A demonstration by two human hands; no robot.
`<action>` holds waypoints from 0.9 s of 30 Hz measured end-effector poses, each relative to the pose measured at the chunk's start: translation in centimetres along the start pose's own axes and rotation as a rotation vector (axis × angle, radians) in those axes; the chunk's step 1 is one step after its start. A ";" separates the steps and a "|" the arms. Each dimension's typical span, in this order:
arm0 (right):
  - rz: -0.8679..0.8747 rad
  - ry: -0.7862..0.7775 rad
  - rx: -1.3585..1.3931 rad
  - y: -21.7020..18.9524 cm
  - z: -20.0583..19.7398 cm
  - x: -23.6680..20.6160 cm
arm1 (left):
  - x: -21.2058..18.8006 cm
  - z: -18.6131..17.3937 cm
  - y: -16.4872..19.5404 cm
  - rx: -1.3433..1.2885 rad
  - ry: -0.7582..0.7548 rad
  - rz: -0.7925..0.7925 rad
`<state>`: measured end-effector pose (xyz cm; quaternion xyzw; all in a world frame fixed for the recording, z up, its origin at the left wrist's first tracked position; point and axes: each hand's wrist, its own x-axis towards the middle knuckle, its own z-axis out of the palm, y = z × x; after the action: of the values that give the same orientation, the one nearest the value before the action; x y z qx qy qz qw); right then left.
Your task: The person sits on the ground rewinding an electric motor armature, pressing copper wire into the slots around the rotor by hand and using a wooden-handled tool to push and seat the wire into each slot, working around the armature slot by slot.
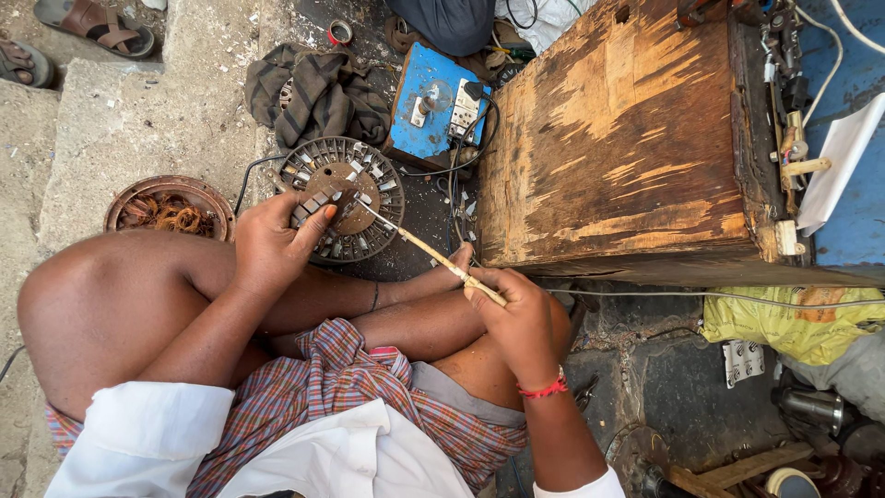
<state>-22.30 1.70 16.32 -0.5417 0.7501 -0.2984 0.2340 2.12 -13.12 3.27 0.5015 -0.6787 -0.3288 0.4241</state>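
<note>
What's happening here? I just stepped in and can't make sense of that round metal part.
A person sits cross-legged on the ground, working on a round slotted motor core propped in front of their knees. The left hand steadies the core at its near edge, fingers on the slots. The right hand holds a thin pale stick whose far tip reaches into the core near its centre. A bowl of copper wire coils sits to the left, a blue electrical box behind, and a worn wooden box to the right.
</note>
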 end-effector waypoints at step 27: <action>-0.141 0.077 -0.234 -4.2 -1.3 -2.6 | -0.1 1.4 -0.7 -0.647 -0.007 -0.399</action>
<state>-19.56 3.46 20.26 -0.6050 0.7482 -0.2451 0.1187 1.18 -13.22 2.06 0.4628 -0.4302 -0.6041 0.4857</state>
